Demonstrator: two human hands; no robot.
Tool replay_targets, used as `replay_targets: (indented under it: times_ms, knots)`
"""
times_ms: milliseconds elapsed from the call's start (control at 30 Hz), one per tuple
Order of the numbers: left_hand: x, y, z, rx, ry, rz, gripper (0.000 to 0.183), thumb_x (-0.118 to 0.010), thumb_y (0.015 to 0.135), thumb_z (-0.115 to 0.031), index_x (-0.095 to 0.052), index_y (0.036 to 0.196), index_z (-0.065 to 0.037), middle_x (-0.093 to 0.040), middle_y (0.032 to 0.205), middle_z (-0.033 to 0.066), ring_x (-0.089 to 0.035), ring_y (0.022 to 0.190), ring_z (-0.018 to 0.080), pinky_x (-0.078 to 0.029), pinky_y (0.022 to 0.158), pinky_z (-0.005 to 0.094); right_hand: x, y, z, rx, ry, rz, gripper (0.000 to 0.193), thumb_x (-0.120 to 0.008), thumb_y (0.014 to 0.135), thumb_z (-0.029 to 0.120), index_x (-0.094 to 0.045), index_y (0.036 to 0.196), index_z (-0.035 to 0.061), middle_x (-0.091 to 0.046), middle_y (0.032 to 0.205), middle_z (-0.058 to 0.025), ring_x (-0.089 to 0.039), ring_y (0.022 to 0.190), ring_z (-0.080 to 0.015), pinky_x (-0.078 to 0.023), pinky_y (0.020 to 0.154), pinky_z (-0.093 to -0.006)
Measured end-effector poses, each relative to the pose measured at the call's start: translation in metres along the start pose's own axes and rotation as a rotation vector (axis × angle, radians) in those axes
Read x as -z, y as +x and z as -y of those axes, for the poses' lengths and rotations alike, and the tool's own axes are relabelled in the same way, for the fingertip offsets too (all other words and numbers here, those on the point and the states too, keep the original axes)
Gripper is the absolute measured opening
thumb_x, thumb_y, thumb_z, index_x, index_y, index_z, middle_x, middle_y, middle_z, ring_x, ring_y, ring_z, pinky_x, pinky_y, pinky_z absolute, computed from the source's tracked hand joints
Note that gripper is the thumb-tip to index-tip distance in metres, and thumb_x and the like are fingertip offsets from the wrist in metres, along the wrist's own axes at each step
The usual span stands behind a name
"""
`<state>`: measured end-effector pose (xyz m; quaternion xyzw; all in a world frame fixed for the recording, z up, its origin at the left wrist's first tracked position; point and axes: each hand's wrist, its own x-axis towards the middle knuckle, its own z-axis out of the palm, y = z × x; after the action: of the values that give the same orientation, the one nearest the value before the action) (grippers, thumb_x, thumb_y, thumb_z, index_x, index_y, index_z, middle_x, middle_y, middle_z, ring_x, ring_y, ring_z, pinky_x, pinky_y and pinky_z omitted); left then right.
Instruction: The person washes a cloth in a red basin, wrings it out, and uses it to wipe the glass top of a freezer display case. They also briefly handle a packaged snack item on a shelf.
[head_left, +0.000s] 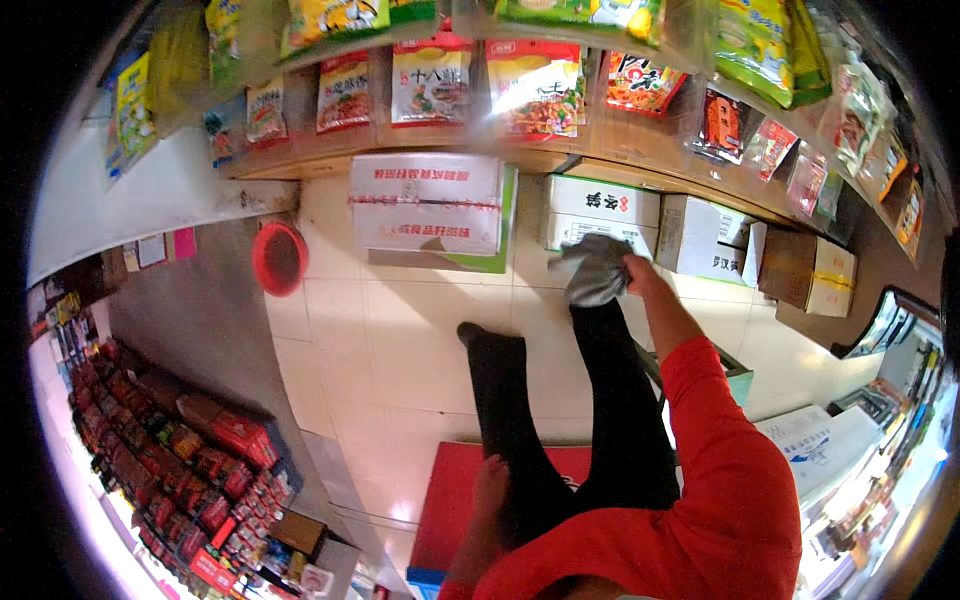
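A crumpled grey cloth (596, 276) is gripped in my right hand (638, 274), its fingers closed around one side. My right arm stretches forward, and the cloth hangs just in front of a white carton (603, 203) with a green edge, covering part of its lower front. Down beside my left thigh is my left hand (490, 490), dim and blurred, so its fingers cannot be made out. My legs in black trousers (510, 400) extend forward over the tiled floor.
Seasoning packets (430, 85) hang in rows along the shelf ahead. Below it stand a white-and-red carton (428, 190), an open white box (695, 235) and a brown box (808, 275). A red bucket (279, 259) sits by the left wall. Beneath me is a red surface (445, 500).
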<state>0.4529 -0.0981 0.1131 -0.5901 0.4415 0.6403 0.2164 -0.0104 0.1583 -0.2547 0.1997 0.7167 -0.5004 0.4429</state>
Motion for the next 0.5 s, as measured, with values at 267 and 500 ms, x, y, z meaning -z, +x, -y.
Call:
replay_targets:
  times_ms: [267,500]
  knots:
    - [-0.048,0.026,0.037,0.069,0.146,0.015,0.042,-0.056,0.09,-0.023,-0.05,0.124,0.002,-0.061,0.097,0.0069,-0.057,0.085,0.0159,-0.049,0.076,0.0316,0.167,0.103,0.081,0.107,0.792,-0.357,0.027,-0.051,0.091,0.016,-0.056,0.115,0.0054,-0.061,0.113,-0.0138,-0.06,0.1,-0.034,-0.05,0.086,-0.0528]
    - [-0.061,0.039,-0.001,0.301,-0.029,0.023,0.041,-0.055,0.092,-0.018,-0.046,0.126,0.001,-0.06,0.101,0.0072,-0.058,0.085,0.0145,-0.05,0.073,0.0287,0.08,0.161,0.129,0.17,1.006,-0.462,0.038,-0.055,0.089,0.027,-0.053,0.122,0.0088,-0.061,0.114,-0.0103,-0.06,0.099,-0.029,-0.048,0.09,-0.0448]
